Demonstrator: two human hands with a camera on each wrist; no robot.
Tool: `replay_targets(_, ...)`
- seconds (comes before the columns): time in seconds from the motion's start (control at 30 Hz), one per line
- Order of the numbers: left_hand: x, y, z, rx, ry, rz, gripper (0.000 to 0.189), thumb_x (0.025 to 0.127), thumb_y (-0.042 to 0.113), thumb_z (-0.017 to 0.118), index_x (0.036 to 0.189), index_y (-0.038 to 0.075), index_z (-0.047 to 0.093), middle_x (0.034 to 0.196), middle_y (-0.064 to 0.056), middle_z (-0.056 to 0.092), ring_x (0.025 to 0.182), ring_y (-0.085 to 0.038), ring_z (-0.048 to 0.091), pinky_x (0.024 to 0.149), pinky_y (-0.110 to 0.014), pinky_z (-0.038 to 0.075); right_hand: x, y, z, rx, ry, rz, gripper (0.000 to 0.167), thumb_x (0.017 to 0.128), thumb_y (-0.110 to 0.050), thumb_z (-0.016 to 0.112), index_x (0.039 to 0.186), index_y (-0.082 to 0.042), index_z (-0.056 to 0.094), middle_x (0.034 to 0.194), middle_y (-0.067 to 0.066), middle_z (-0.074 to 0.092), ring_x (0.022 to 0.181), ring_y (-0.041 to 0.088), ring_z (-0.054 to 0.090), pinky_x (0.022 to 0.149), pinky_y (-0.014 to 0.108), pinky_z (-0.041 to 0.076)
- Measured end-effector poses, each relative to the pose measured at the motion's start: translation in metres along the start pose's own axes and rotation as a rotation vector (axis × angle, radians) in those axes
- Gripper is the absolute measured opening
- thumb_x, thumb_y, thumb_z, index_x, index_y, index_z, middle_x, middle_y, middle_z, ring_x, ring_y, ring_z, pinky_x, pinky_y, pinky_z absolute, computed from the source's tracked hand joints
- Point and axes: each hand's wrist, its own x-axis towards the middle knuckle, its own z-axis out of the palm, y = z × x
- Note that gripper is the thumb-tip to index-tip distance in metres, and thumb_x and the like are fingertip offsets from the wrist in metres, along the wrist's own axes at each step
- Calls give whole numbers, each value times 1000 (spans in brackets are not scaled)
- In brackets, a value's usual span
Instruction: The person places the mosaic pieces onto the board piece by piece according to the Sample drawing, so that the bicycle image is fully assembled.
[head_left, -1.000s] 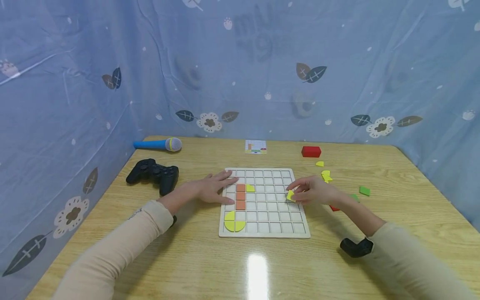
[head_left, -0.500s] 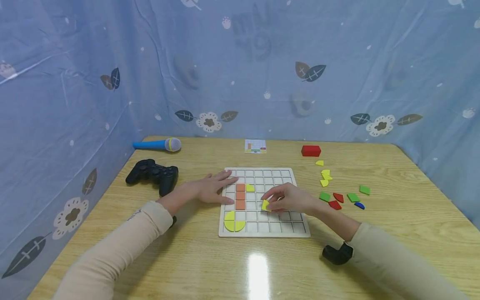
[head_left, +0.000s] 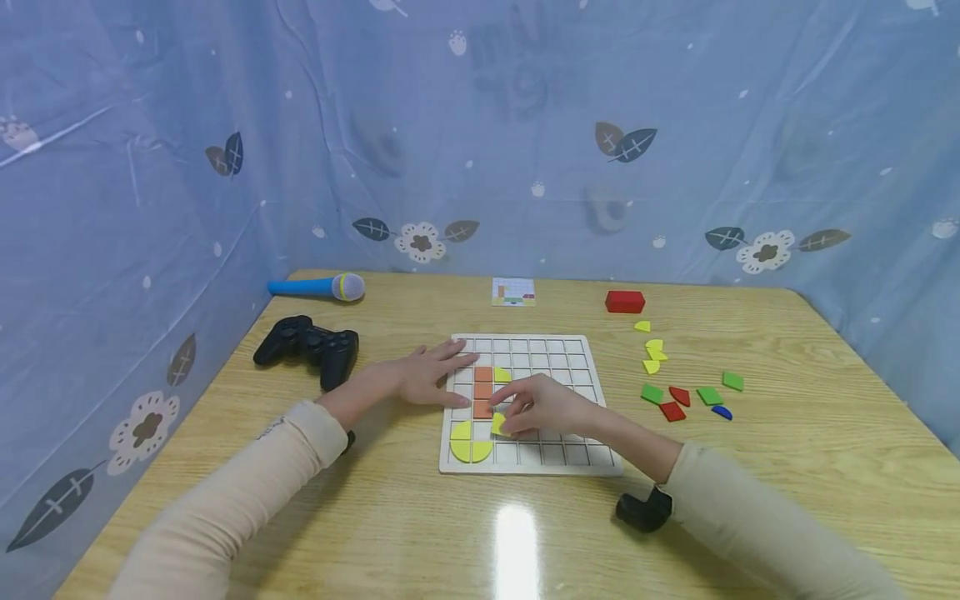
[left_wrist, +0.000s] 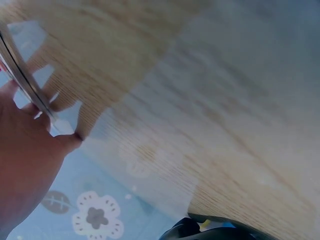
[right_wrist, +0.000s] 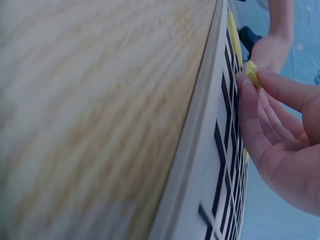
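A white grid board (head_left: 555, 469) lies on the table. My left hand (head_left: 429, 377) rests with spread fingers on its left edge; the left wrist view shows that hand (left_wrist: 30, 145) at the board's side. Between thumb and index finger my right hand (head_left: 547, 408) pinches a yellow quarter-circle tile (head_left: 498, 423), low over the grid just below the orange square tiles (head_left: 483, 391). In the right wrist view the pinched tile's edge (right_wrist: 251, 73) shows at the fingertips. Yellow quarter-circles (head_left: 460, 452) fill the lower left cells, and another yellow tile (head_left: 502, 375) sits beside the top orange square.
Right of the board lie loose yellow tiles (head_left: 651, 367), green tiles (head_left: 708, 396), red tiles (head_left: 672, 412) and a blue piece (head_left: 722, 412). Behind are a red block (head_left: 625, 302) and a printed pattern card (head_left: 513, 292). A microphone (head_left: 315, 287) and game controller (head_left: 307, 348) lie left.
My right hand has carried the yellow quarter-circle tile leftward from the board's right edge to beside the lower orange square. My left hand has stayed in place.
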Motion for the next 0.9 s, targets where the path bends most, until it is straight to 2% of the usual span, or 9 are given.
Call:
replay_targets(0.13,0,-1,0,-6,7,12,84,90,62,50,155,25,11,159,-5,-2,144,-22,-6,112,-52,2,3,-4,7,19,17,24,25,83,-1,72,108,1,69,78,6,71,64,13,64,63,29,55)
replay_targets(0.47,0,-2,2,0,22,42,84,91,61,51,155,23,12,159,-7,-1,144,-25,-5,110,-57,4,10,-13,18,-97,45,-5,19,81,-1,73,100,-3,74,69,2,68,56,9,58,55,23,48)
replay_targets(0.73,3,-5,3,-8,17,30,84,90,62,50,155,25,11,159,-5,-2,144,-22,-6,111,-55,2,14,-15,24,-177,76,27,13,83,-6,74,96,-5,75,68,-3,66,56,8,56,54,22,47)
replay_targets(0.9,0,-1,1,-11,18,33,83,91,59,51,155,22,13,159,-7,-1,144,-24,-5,111,-55,3,14,-18,24,-209,96,34,9,84,-7,73,92,-7,77,75,-4,68,60,6,55,56,22,46)
